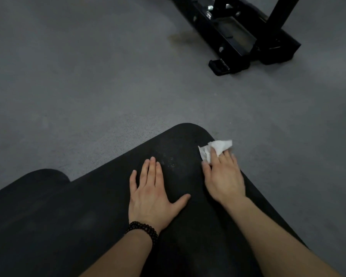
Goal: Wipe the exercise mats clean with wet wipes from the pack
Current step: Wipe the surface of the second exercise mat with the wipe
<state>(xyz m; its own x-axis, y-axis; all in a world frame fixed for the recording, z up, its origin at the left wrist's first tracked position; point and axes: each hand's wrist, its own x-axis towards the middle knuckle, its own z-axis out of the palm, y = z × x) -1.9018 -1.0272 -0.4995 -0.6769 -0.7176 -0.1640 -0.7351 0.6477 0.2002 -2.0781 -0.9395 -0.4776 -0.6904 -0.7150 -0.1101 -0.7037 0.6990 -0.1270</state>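
Observation:
A black exercise mat (180, 144) lies on the grey floor, its rounded far corner in the middle of the view. My left hand (154, 190) rests flat on the mat with fingers spread and straight. My right hand (224, 174) presses a crumpled white wet wipe (218, 148) down at the mat's right edge near the corner, fingers straight over it. A second black mat (38, 180) pokes out from under the first at the left. A damp patch shines on the mat between my hands. The pack of wipes is out of view.
A black metal frame of gym equipment (244, 35) stands on the grey floor (88, 86) at the upper right. A beaded bracelet (144, 230) circles my left wrist.

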